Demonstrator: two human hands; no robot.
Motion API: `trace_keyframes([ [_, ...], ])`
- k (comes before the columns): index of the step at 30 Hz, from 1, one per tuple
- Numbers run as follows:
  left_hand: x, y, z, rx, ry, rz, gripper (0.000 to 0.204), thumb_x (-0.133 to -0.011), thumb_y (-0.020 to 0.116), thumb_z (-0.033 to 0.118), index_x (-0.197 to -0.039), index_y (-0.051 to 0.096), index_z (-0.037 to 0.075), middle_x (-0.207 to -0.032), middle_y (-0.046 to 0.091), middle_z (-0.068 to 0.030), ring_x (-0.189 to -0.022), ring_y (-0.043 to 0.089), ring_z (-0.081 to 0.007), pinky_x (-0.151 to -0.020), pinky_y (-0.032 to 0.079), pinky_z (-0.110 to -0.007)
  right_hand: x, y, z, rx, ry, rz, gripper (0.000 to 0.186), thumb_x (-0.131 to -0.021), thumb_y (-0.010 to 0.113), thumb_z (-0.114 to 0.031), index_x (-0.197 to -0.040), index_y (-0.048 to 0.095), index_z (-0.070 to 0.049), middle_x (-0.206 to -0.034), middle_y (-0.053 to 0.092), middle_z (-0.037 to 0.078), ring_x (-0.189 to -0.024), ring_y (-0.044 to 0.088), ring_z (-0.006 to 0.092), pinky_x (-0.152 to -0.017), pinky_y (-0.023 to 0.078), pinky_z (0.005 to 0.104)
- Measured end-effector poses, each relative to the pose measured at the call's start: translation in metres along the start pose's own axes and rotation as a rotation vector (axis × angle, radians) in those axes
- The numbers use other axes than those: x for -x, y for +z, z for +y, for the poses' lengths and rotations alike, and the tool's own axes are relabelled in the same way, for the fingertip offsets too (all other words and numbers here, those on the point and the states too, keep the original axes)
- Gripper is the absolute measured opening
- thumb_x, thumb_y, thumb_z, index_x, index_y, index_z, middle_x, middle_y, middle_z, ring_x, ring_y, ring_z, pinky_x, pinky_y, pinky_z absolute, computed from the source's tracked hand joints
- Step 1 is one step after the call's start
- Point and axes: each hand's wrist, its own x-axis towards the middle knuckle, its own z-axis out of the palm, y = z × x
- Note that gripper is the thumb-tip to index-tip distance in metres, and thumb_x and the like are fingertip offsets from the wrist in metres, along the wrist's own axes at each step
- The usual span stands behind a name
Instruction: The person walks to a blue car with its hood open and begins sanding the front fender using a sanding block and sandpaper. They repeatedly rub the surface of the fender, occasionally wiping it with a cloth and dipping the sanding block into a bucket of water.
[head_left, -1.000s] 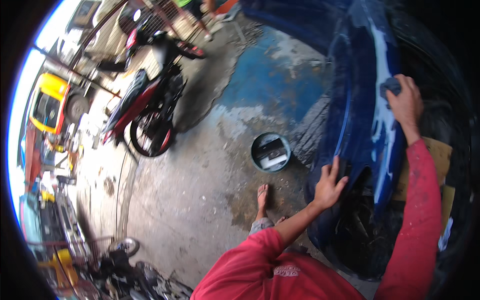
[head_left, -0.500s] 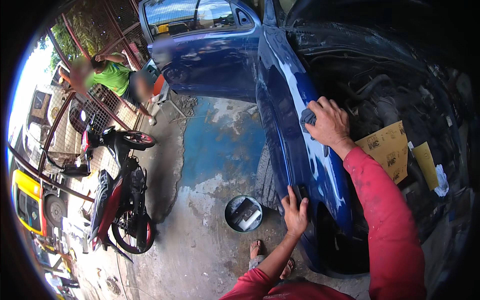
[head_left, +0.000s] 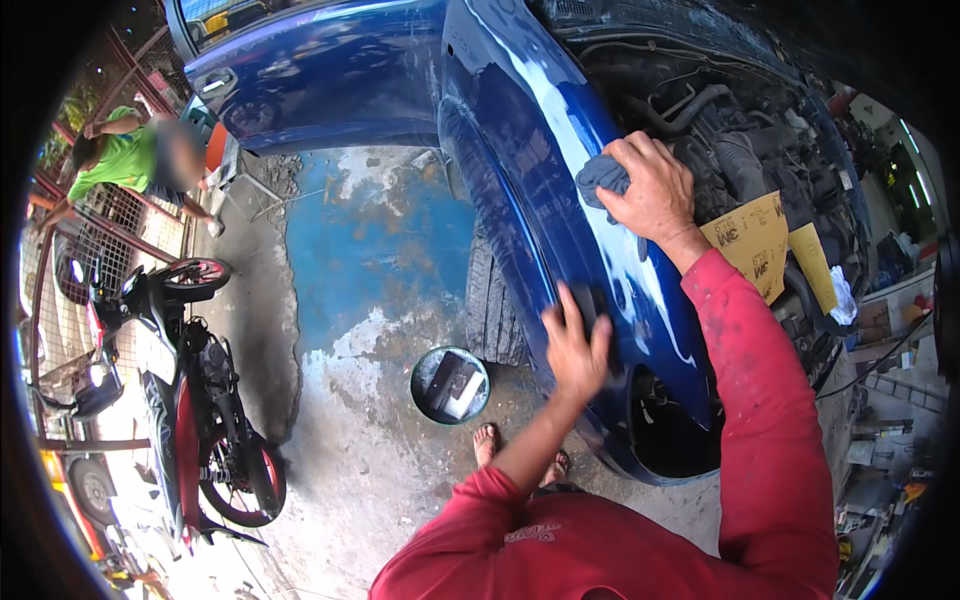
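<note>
A blue car fender (head_left: 520, 150) runs beside the open engine bay. My right hand (head_left: 655, 195) is closed around a bunched grey-blue rag (head_left: 602, 182), which touches the glossy top of the fender. Lower down on the fender's side, my left hand (head_left: 580, 350) is slightly blurred, thumb and fingers about a dark flat block (head_left: 596, 305). That block lies against the painted panel, partly covered by the fingers.
A round bucket (head_left: 416, 392) with dark and white pieces inside stands by the tire (head_left: 492, 300). Brown paper sheets (head_left: 750, 240) lie over the engine bay. A motorcycle (head_left: 190, 400) is parked left; a person in green (head_left: 120, 160) is beyond it. The blue door (head_left: 330, 90) stands open.
The view has shifted, so the car and bucket sit further left in it. My left hand has slid the dark block up along the fender's side. The rag stays in my right hand.
</note>
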Motion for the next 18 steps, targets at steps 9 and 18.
trace_keyframes([
  [9, -0.298, -0.021, 0.011, 0.027, -0.212, 0.127, 0.084, -0.108, 0.050, 0.060, -0.166, 0.038, 0.000, -0.139, 0.053, -0.0427, -0.126, 0.061, -0.0588, -0.104, 0.053, -0.058, 0.000, 0.006, 0.005, -0.029, 0.009, 0.043, 0.038, -0.079, 0.087, -0.026, -0.111, 0.069, -0.018, -0.109, 0.066, 0.004, -0.105, 0.070, 0.0328, -0.086, 0.058, 0.0494],
  [18, -0.007, -0.002, 0.006, 0.138, 0.412, 0.022, 0.095, -0.104, 0.066, 0.054, -0.174, 0.025, 0.005, -0.141, 0.049, -0.0342, -0.129, 0.060, -0.0547, -0.109, 0.052, -0.054, 0.003, 0.008, 0.010, -0.092, 0.107, 0.084, 0.041, -0.081, 0.087, -0.028, -0.117, 0.069, -0.020, -0.115, 0.067, 0.006, -0.110, 0.070, 0.0362, -0.091, 0.058, 0.0507],
])
